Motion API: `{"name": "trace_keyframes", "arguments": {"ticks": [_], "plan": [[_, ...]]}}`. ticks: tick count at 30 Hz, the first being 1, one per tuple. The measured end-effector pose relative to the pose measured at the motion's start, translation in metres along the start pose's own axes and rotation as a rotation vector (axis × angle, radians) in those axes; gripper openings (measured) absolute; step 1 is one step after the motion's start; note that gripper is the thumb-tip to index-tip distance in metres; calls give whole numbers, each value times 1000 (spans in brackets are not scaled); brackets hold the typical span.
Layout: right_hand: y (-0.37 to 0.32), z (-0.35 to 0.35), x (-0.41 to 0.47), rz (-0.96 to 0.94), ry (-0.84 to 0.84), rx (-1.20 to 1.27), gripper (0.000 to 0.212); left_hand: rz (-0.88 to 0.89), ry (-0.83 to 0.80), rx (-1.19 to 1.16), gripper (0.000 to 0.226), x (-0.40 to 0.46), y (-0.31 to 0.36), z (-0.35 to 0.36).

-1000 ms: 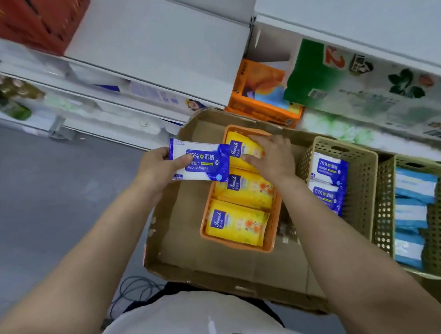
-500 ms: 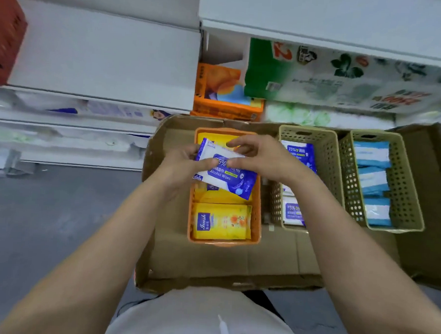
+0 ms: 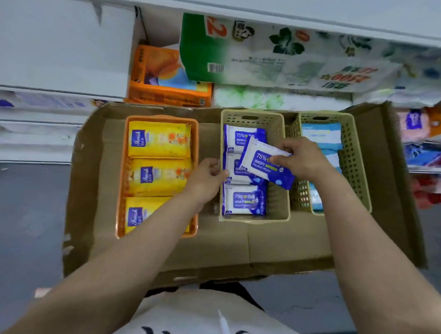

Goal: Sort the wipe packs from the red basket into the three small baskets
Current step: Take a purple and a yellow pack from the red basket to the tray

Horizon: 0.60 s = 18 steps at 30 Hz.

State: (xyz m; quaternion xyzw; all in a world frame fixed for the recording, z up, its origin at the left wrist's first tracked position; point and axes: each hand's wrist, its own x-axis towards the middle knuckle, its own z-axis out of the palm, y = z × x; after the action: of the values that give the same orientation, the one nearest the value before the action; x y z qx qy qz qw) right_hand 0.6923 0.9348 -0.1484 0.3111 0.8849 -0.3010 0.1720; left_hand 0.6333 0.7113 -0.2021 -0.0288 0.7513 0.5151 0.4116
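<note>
R hand (image 3: 301, 159) pinches blue alcohol-wipe pack (image 3: 267, 164), tilted, above middle basket (image 3: 276, 211) w/ 3 like packs | L hand (image 3: 208, 175) loosely curled, holds nothing, at basket's left rim | risk: pack released tilted may land askew or catch rim.

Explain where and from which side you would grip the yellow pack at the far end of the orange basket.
Probably from above, pinching the two long edges of the far yellow pack. It lies flat, boxed in by the orange basket walls and the next pack, so only its top is open.
</note>
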Motion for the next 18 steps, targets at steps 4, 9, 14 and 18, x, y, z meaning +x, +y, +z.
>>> {"name": "trace_keyframes", "arguments": {"ticks": [4, 9, 14, 18], "plan": [[13, 40, 8, -121, -295, -155, 36, 13, 133, 0, 45, 6, -15, 25], [25, 83, 18, -193, -437, -248, 38, 3, 222, -7, 44, 10, -23, 34], [32, 98, 18, -233, -303, -341, 35, -46, 239, -44, 46, 10, -25, 36], [31, 107, 11, -266, -159, -448, 46, -51, 251, -45, 47, 9, -24, 38]]}}
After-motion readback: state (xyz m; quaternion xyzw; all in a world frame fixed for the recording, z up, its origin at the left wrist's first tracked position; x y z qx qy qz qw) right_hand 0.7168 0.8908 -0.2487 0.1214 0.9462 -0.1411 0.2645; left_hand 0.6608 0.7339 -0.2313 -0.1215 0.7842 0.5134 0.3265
